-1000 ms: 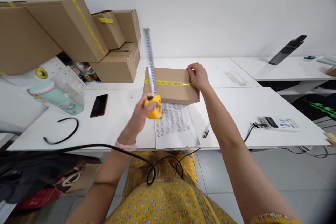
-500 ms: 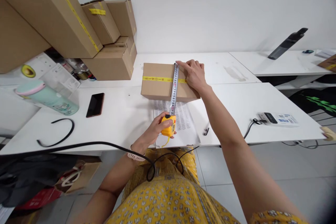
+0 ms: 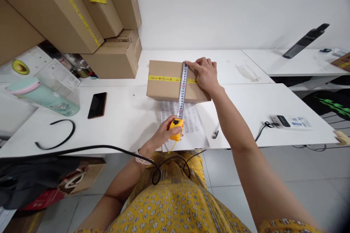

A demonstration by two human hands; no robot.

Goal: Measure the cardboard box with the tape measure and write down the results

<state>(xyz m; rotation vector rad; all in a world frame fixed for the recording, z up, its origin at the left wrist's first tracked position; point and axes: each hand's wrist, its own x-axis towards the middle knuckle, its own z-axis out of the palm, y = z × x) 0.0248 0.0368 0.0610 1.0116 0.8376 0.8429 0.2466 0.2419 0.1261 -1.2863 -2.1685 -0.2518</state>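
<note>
A cardboard box (image 3: 164,69) with yellow tape along its top rests on the white table. My left hand (image 3: 164,131) is closed round the yellow case of a tape measure (image 3: 176,128) in front of the box. Its blade (image 3: 182,87) runs from the case over the box's top to the far edge. There my right hand (image 3: 205,74) holds the blade's end with the index finger stretched to it. The other fingers are bent over the box's far right part, their tips partly hidden. Printed sheets (image 3: 191,123) lie beneath the case and partly behind the box.
Cardboard boxes (image 3: 109,60) are stacked at the back left. A phone (image 3: 97,105), a mint-green bottle (image 3: 46,96) and a black cable (image 3: 95,147) are on the left. To the right are a pen (image 3: 215,133), a white power strip (image 3: 291,122) and a dark bottle (image 3: 304,42).
The view has shifted slightly. The blade's far end and my right hand have moved a little rightward along the box's far edge; the left hand still grips the tape measure.
</note>
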